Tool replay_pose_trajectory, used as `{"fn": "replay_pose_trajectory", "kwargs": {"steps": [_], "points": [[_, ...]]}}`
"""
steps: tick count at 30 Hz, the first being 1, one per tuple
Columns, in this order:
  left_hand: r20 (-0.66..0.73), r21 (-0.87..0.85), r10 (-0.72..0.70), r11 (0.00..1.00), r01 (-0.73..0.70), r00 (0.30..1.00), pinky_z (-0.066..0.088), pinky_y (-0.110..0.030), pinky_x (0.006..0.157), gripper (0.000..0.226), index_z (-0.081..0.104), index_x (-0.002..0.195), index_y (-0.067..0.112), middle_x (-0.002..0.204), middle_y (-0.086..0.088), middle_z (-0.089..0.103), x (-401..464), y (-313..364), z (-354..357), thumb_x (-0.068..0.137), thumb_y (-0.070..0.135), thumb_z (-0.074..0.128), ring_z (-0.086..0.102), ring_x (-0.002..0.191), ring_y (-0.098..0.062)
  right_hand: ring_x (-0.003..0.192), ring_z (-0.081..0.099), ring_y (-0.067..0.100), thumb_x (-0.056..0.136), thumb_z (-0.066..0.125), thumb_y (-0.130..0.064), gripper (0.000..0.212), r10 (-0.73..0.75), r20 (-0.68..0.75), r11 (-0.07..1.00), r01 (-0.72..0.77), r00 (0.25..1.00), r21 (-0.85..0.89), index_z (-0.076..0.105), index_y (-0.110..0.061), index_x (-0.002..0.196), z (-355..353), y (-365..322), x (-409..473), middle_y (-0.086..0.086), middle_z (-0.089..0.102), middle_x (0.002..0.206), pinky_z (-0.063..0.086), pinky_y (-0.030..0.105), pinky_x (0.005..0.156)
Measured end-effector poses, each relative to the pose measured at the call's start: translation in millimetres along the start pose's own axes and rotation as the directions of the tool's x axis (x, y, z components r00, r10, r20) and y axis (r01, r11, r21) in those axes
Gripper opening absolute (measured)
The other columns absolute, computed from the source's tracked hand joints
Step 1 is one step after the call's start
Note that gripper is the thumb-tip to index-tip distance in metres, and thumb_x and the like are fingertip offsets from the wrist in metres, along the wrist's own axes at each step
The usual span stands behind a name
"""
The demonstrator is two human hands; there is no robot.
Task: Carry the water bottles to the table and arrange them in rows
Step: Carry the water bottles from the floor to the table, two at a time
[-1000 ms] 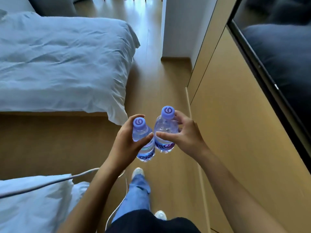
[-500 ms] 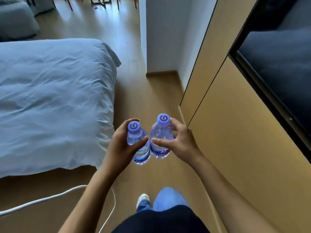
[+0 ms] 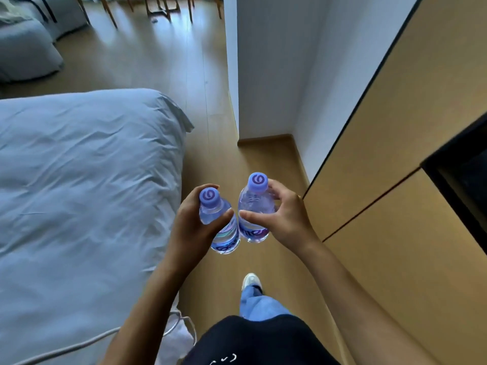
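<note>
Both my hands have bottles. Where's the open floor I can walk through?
Bare wooden floor runs ahead between the bed and the white wall corner. It widens past the bed toward the chair legs. Tightest beside the wood cabinets.

Person in dark top, blue jeans, pale shoe

Both forearms are bare, no sleeves showing. The black top carries small white marks near its lower edge; light blue jeans fall loosely over a whitish sneaker.
</note>
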State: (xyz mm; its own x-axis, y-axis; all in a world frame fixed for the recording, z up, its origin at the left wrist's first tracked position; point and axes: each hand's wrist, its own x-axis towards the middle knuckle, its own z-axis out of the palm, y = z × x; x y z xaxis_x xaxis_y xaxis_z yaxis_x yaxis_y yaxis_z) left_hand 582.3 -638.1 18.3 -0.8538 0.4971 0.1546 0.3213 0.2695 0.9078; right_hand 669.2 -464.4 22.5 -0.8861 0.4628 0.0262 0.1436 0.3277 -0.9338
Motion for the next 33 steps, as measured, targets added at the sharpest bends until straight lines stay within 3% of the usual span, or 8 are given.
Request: {"fn": "replay_pose_trajectory", "kwargs": {"steps": [3, 9, 12, 16, 19, 22, 28, 33], "points": [[-0.021, 0.0, 0.001, 1.0, -0.001, 1.0, 0.053, -0.034, 0.083, 0.045, 0.059, 0.113, 0.013, 0.103, -0.002, 0.066, 72, -2, 4, 0.075, 0.02, 0.08, 0.065, 0.094, -0.017, 0.091, 0.064, -0.006, 0.066, 0.091, -0.028, 0.054, -0.033, 0.015, 0.999, 0.033, 0.999, -0.007, 0.06, -0.033, 0.11, -8, -5, 78, -0.023, 0.067, 0.095, 0.056, 0.019, 0.079], [-0.076, -0.009, -0.019, 1.0, 0.019, 0.997, 0.053, -0.032, 0.081, 0.043, 0.057, 0.111, 0.015, 0.1, -0.001, 0.066, 201, -18, 4, 0.073, 0.027, 0.075, 0.064, 0.09, -0.011, 0.092, 0.064, -0.008, 0.069, 0.089, -0.031, 0.055, -0.039, 0.034, 0.998, 0.04, 0.999, -0.039, 0.058, -0.031, 0.114, -4, -7, 215, -0.022, 0.065, 0.099, 0.058, 0.021, 0.082], [-0.099, -0.016, -0.057, 0.998, 0.055, 0.993, 0.055, -0.039, 0.081, 0.045, 0.058, 0.111, 0.015, 0.099, -0.002, 0.066, 266, -40, -3, 0.073, 0.028, 0.075, 0.065, 0.091, -0.018, 0.096, 0.067, 0.008, 0.069, 0.089, -0.03, 0.056, -0.036, 0.027, 0.998, 0.038, 0.999, -0.052, 0.061, -0.025, 0.117, 13, -2, 284, -0.011, 0.069, 0.103, 0.058, 0.033, 0.087], [-0.116, -0.002, -0.044, 0.999, 0.044, 0.992, 0.05, -0.021, 0.078, 0.037, 0.056, 0.104, 0.028, 0.093, 0.004, 0.066, 364, -77, -22, 0.073, 0.029, 0.075, 0.063, 0.084, -0.003, 0.102, 0.066, 0.022, 0.069, 0.089, -0.031, 0.06, -0.038, 0.052, 0.997, 0.041, 0.998, -0.067, 0.062, -0.018, 0.122, 47, 5, 391, 0.0, 0.07, 0.11, 0.057, 0.045, 0.089], [-0.094, 0.041, -0.025, 0.999, 0.029, 0.995, 0.049, -0.018, 0.076, 0.035, 0.056, 0.104, 0.023, 0.093, 0.002, 0.066, 441, -99, -43, 0.075, 0.028, 0.075, 0.063, 0.083, -0.007, 0.1, 0.067, 0.017, 0.068, 0.089, -0.033, 0.059, -0.043, 0.056, 0.998, 0.046, 0.997, -0.046, 0.063, -0.019, 0.12, 75, 0, 471, -0.004, 0.07, 0.108, 0.058, 0.038, 0.088], [-0.072, 0.107, 0.006, 0.994, 0.002, 0.997, 0.046, -0.01, 0.074, 0.035, 0.055, 0.104, 0.022, 0.092, 0.003, 0.064, 517, -114, -69, 0.076, 0.024, 0.077, 0.06, 0.082, -0.006, 0.098, 0.066, 0.002, 0.068, 0.087, -0.041, 0.057, -0.018, 0.062, 1.0, 0.019, 0.998, -0.015, 0.058, -0.034, 0.116, 101, -15, 545, -0.023, 0.065, 0.104, 0.056, 0.02, 0.083], [-0.071, 0.16, -0.019, 0.987, 0.03, 0.997, 0.046, -0.009, 0.075, 0.038, 0.055, 0.107, 0.019, 0.096, 0.003, 0.064, 659, -143, -104, 0.078, 0.013, 0.08, 0.059, 0.081, -0.003, 0.095, 0.069, 0.007, 0.066, 0.091, -0.028, 0.058, 0.045, 0.062, 0.998, -0.047, 0.997, 0.044, 0.064, -0.022, 0.117, 131, -20, 684, -0.009, 0.071, 0.105, 0.058, 0.03, 0.086], [-0.091, 0.138, -0.032, 0.989, 0.044, 0.995, 0.049, -0.015, 0.076, 0.037, 0.059, 0.11, 0.007, 0.098, -0.003, 0.065, 778, -172, -109, 0.079, 0.011, 0.079, 0.061, 0.084, -0.012, 0.09, 0.065, -0.006, 0.065, 0.092, -0.025, 0.055, 0.076, 0.046, 0.995, -0.079, 0.996, 0.053, 0.065, -0.022, 0.112, 149, -10, 804, -0.014, 0.069, 0.098, 0.054, 0.016, 0.08]]}}
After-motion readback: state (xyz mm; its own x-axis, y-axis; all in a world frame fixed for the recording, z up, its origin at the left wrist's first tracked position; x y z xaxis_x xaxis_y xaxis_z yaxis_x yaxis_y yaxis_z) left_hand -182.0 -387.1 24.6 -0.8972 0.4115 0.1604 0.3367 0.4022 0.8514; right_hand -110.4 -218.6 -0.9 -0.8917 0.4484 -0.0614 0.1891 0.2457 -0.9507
